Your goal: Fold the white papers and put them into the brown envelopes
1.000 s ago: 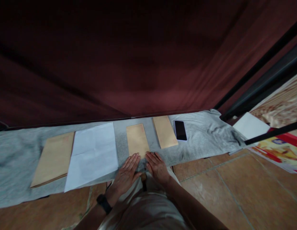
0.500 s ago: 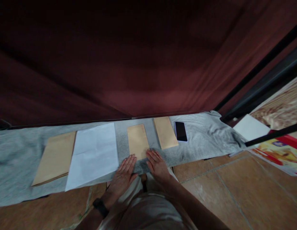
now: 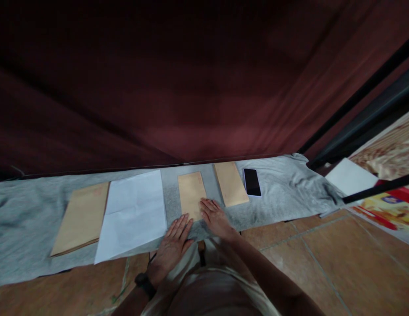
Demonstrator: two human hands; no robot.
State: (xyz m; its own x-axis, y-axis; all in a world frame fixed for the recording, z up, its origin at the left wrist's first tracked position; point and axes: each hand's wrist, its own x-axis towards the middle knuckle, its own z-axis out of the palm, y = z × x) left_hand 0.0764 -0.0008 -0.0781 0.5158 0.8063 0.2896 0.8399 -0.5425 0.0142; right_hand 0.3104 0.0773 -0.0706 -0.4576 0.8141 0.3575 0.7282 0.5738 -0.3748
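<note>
A brown paper envelope (image 3: pixel 191 192) lies flat on grey cloth in front of me. My left hand (image 3: pixel 174 244) rests palm down with its fingers stretched out, the fingertips at the envelope's near left corner. My right hand (image 3: pixel 217 219) lies across the near right edge of the envelope, fingers extended and covering that corner. A stack of similar brown envelopes (image 3: pixel 231 184) sits just to the right. To the left is white paper (image 3: pixel 133 215), partly beside a pile of larger brown envelopes (image 3: pixel 81 217).
A dark-screened phone (image 3: pixel 252 182) lies right of the envelope stack. Under everything runs the grey cloth (image 3: pixel 290 188), with a dark red curtain (image 3: pixel 191 127) behind. At right are a black bar (image 3: pixel 382 188), a white sheet (image 3: pixel 352 175) and a colourful printed box (image 3: pixel 389 210).
My right hand has slid a little farther up along the envelope's right edge. My left hand stays at the near left corner. The whole view has shifted slightly.
</note>
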